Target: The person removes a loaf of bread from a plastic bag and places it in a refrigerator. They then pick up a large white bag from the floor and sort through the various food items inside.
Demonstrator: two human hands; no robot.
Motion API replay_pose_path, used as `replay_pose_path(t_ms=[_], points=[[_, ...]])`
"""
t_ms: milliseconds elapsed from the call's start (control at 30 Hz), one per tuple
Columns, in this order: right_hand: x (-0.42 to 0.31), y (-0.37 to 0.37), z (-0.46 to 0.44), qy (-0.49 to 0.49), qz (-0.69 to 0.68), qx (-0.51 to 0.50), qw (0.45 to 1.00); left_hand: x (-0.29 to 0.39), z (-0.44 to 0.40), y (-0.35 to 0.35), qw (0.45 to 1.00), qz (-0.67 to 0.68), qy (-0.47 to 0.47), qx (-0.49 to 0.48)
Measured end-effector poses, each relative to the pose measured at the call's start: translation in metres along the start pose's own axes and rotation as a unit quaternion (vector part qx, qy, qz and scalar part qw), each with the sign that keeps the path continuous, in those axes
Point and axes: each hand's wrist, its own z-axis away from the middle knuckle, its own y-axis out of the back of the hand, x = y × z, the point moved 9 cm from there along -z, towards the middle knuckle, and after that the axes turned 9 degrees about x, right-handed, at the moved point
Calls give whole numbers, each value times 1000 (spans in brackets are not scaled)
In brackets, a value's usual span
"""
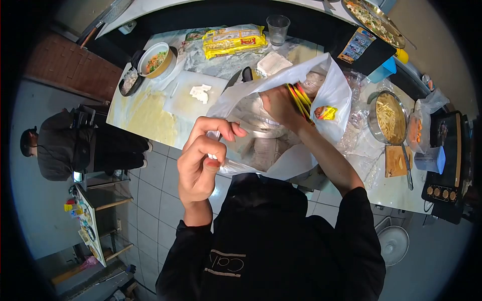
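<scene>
With my left hand (197, 159), left of centre in the frame, I pinch the near rim of a white plastic bag (335, 90) that gapes across the middle. My right hand (279, 104) is inside it beside yellow-and-red packets (301, 101), fingertips hidden, so I cannot tell its grip. A white cutting board (176, 102) lies at upper left, touching or just beside the bag.
</scene>
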Motion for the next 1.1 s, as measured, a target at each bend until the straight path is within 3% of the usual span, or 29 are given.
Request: replay_pose_path(t_ms=[33,233,400,467,533,600,633,667,733,800,867,1000,1067,1100], points=[[-8,7,-1,22,-9,51,998,0,0,-1,1000,-1,1,-6],[-6,31,-5,-62,-38,57,996,-3,-1,2,1000,-2,6,3],[13,44,-9,-68,-11,83,994,-7,-2,5,1000,-22,16,4],[31,58,-10,-102,24,180,978,-8,-2,3,999,-27,18,2],[50,57,-14,-132,42,160,977,-9,-5,3,1000,8,8,25],[52,34,-15,-32,183,57,981,-10,-9,1,999,3,8,32],[43,16,-9,73,334,-28,939,-10,-10,1,999,-3,7,41],[44,13,-5,72,335,-27,939,-11,-12,1,999,-2,8,40],[20,32,-13,8,217,80,973,-10,-13,3,999,-10,1,39],[35,20,-4,-28,220,57,974,-10,-14,3,999,-14,-2,38],[41,8,5,5,196,15,981,-9,-13,3,999,-21,-4,36],[16,24,-4,-3,126,54,991,-9,-13,5,999,-34,-13,37],[14,2,3,-154,-54,-172,971,-9,-12,6,999,-33,-15,35],[6,-8,14,-167,-107,-262,944,-9,-11,7,999,-33,-13,35]])
